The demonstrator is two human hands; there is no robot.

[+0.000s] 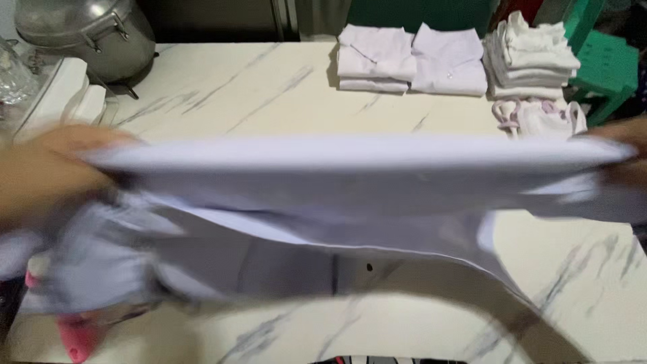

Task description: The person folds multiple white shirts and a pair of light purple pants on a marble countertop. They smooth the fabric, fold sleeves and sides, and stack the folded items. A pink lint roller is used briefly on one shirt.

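Left hand [47, 172] and right hand [623, 152] grip white garment [350, 178] stretched between them.

There is a single view, from a camera worn on the person's head. It looks forward and down across the marble table [222, 101] from its near edge. The near part of the table sits close under the lens; the folded white clothes [411, 61] lie at the table's far edge, well away.
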